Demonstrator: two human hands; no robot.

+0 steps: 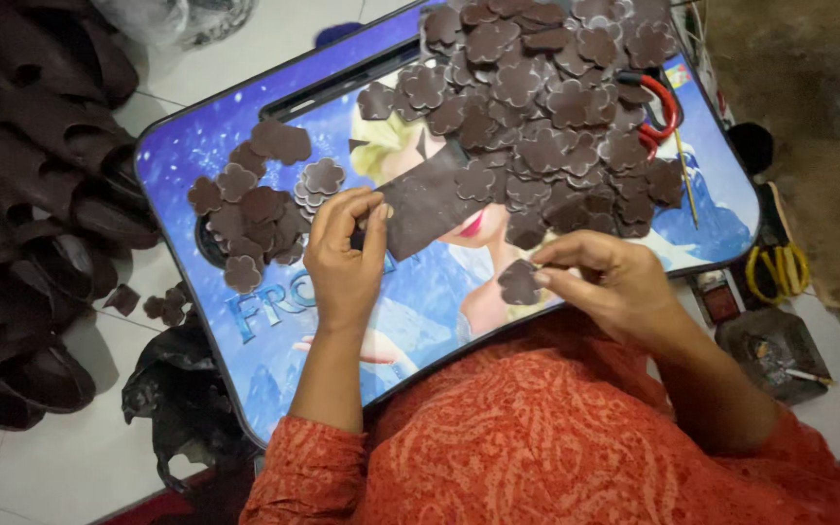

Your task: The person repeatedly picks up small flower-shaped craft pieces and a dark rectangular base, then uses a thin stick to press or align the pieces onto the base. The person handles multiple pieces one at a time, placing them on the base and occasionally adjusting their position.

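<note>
Flower-shaped brown cutout (519,282) sits pinched between the thumb and fingertips of the right hand (614,287), just above the near edge of the lap tray (187,146). The fingers are closed on its right margin; the rest of the piece projects leftward from the fingertips, free of other parts.

The left hand (344,258) grips a dark rectangular strip (430,199) at its lower left corner, thumb and forefinger closed on the edge. The strip extends up and to the right from those fingers, and its far end touches the large pile of cutouts (546,107).

Between the two sets of fingertips lies an open stretch of printed tray surface, bare of loose pieces. This is the widest free area on the tray.

Beyond the left fingers, up and to the left, a smaller group of cutouts (250,209) lies with a neat stack of cutouts (318,180) just beside it, near the left thumb.

Beyond the right fingers, the large pile covers the far right of the tray up to its rim. Red-handled scissors (658,107) lie on the pile's right edge, with a thin stick (684,175) beside them.

Off the tray, a heap of dark sandal straps (31,194) borders the left side, and yellow-handled scissors (778,267) lie on the floor at the right.
</note>
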